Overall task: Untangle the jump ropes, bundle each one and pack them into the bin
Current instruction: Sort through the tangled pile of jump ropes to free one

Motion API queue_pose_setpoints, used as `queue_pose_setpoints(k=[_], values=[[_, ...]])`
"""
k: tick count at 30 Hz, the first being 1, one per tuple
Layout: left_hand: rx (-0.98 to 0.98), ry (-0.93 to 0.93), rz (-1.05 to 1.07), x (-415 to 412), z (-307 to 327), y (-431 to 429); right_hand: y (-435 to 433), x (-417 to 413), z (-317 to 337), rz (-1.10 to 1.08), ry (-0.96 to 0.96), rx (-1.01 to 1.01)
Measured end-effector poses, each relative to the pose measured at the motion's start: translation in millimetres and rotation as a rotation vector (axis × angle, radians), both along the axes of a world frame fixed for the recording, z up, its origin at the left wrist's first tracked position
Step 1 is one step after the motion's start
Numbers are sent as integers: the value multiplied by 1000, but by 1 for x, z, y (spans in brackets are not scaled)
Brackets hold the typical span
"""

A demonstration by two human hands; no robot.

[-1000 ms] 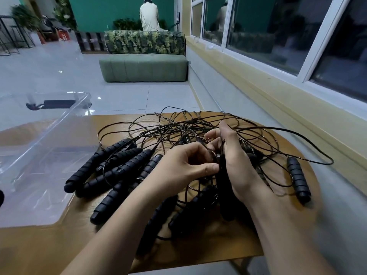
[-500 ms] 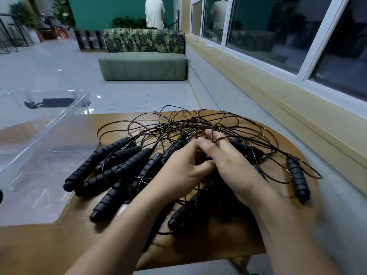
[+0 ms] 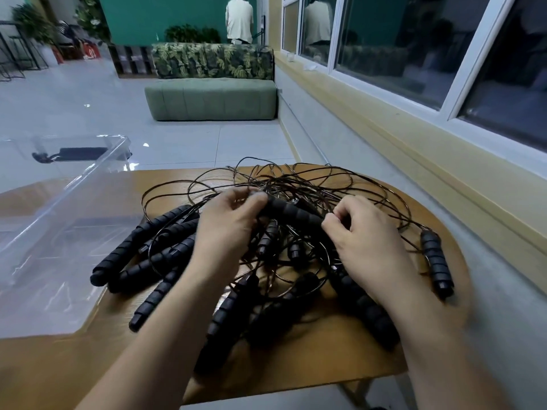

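Note:
A tangle of black jump ropes [image 3: 296, 184] lies on the wooden table [image 3: 310, 359], thin cords looped over several ribbed black handles. My left hand [image 3: 228, 229] pinches the top end of one raised handle [image 3: 291, 213] in the middle of the pile. My right hand [image 3: 367, 244] is curled over the lower end of that handle and the cords there. A group of handles [image 3: 148, 250] lies to the left, and one handle [image 3: 436, 264] lies alone at the right edge. A clear plastic bin [image 3: 59, 220] stands at the left.
The table's right edge runs close to a wall under a row of windows [image 3: 444, 54]. A green sofa [image 3: 211, 97] stands on the tiled floor beyond, with a person [image 3: 239, 20] behind it. A black strap-like item [image 3: 74, 153] shows through the bin's far wall.
My hands have moved apart. The left hand went up to the top end of a handle, which is now raised across the pile; the right hand shifted right and down.

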State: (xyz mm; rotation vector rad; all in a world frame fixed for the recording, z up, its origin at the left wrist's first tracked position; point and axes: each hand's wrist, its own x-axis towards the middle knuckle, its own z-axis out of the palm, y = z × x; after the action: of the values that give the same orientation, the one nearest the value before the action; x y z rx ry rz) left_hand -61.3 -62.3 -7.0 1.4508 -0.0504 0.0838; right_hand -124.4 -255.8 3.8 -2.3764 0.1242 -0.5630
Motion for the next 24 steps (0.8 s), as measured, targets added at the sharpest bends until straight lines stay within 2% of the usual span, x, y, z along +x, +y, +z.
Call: queue_pose_setpoints(k=[4, 8, 10, 13, 17, 21, 24], values=[[-205, 21, -132, 8, 11, 24, -20, 0, -1, -52, 180, -9], [-197, -58, -172, 6, 10, 26, -25, 0, -6, -60, 373, -66], [-193, -64, -158, 1, 10, 23, -24, 2, -10, -56, 399, -85], [-219, -47, -126, -5, 12, 19, -24, 7, -11, -122, 303, -39], [-104, -114, -149, -5, 12, 17, -14, 3, -2, -219, 47, 46], [35, -163, -228, -11, 13, 15, 5, -3, 9, -154, -252, -245], [66, -203, -271, -12, 17, 16, 13, 9, 26, -9, -139, -328]])
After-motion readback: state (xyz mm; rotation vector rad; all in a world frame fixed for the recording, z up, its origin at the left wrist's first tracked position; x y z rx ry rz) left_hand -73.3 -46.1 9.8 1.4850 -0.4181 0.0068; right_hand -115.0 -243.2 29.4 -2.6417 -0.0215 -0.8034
